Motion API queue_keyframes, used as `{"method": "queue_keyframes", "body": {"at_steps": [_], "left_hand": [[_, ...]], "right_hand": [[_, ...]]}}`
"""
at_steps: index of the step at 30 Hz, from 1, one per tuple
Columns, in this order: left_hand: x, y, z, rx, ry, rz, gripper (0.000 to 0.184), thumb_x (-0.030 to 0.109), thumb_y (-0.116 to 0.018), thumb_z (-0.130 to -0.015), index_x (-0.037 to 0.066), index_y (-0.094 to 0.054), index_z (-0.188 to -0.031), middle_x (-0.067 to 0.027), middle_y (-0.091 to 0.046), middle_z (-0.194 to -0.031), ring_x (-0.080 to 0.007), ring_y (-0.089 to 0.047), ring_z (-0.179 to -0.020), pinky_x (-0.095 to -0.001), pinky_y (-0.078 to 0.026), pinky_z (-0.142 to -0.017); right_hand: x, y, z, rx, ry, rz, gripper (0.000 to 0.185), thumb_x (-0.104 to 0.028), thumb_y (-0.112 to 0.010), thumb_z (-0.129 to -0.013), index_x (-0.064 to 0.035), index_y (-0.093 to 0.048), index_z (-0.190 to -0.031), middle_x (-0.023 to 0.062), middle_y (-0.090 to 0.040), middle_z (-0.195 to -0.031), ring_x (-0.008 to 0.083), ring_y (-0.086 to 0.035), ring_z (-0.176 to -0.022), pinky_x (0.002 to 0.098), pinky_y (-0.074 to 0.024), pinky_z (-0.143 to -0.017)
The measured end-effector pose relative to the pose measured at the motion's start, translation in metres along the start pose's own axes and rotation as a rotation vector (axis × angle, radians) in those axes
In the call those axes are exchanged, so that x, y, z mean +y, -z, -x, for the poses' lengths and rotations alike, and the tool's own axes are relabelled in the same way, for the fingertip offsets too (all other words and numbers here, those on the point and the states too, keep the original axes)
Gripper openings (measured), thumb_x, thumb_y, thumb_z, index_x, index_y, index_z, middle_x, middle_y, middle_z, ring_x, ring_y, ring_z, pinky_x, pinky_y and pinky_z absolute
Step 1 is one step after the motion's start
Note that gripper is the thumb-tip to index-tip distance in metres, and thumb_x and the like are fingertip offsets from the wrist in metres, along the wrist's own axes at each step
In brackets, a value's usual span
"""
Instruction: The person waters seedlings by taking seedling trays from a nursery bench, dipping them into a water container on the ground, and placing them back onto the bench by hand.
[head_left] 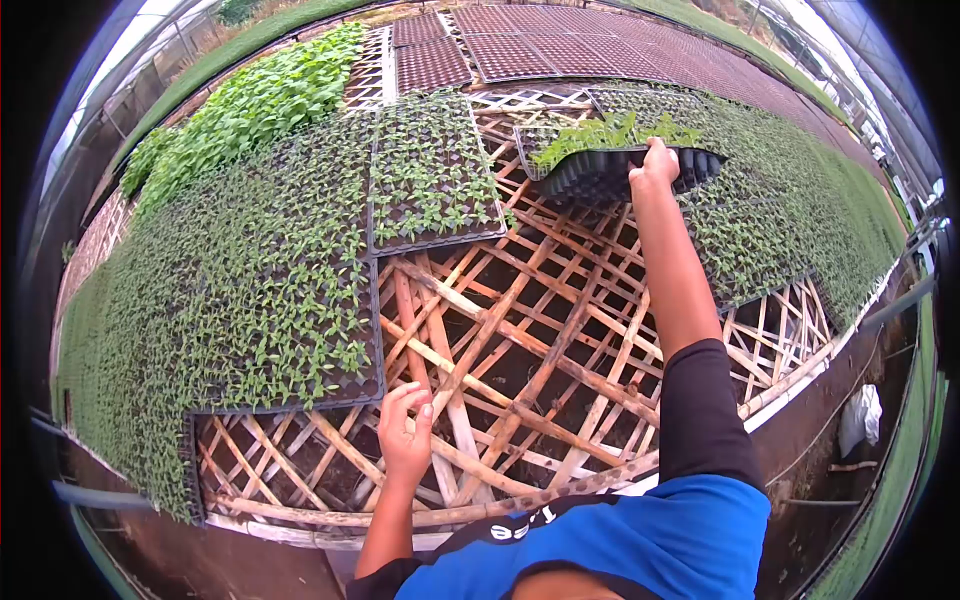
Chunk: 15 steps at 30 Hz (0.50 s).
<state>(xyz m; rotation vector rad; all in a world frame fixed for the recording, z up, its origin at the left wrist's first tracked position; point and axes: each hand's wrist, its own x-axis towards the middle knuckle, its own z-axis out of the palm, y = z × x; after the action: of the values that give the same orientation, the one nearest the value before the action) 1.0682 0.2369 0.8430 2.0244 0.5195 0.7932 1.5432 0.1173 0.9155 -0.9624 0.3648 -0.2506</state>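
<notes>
My right hand (654, 164) is stretched far forward, its fingers closed on the near edge of a black seedling tray (600, 176). The tray is lifted and tilted, its cell undersides showing and green seedlings (612, 133) on top. My left hand (405, 430) is held above the bamboo lattice (520, 395) near its front edge, fingers curled and apart, with nothing in it. Left of the lattice lies a seedling tray (435, 190) whose near edge rests on the slats.
Dense seedling trays (250, 290) cover the left side, and more trays (770, 210) lie at the right. Taller leafy plants (270, 90) grow at the back left. Brown trays (560, 45) stand at the back. A white bag (860, 418) sits at the far right.
</notes>
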Motion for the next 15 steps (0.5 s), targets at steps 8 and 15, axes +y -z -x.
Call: {"method": "queue_keyframes", "body": {"at_steps": [8,15], "left_hand": [[0.037,0.031,0.081,0.139,0.013,-0.126,0.014,0.007,-0.053,-0.075,-0.001,-0.054,-0.086,-0.0141,-0.052,-0.096,-0.0249,-0.051,-0.086,-0.0328,-0.04,-0.077],[0.076,0.062,0.174,0.305,0.126,-0.232,0.015,0.006,-0.052,-0.075,0.0,-0.055,-0.088,-0.0131,-0.052,-0.096,-0.0228,-0.051,-0.083,-0.0316,-0.041,-0.075]], "right_hand": [[-0.087,-0.03,0.041,-0.056,0.128,-0.033,0.017,-0.003,-0.053,-0.065,-0.0072,-0.037,-0.063,-0.0013,-0.036,-0.056,0.0089,-0.03,-0.044,0.0281,-0.0222,-0.036],[-0.148,-0.03,0.11,-0.205,0.221,-0.059,0.017,-0.002,-0.051,-0.069,-0.0057,-0.035,-0.062,-0.0011,-0.036,-0.056,0.0087,-0.03,-0.044,0.0268,-0.0234,-0.036]]}}
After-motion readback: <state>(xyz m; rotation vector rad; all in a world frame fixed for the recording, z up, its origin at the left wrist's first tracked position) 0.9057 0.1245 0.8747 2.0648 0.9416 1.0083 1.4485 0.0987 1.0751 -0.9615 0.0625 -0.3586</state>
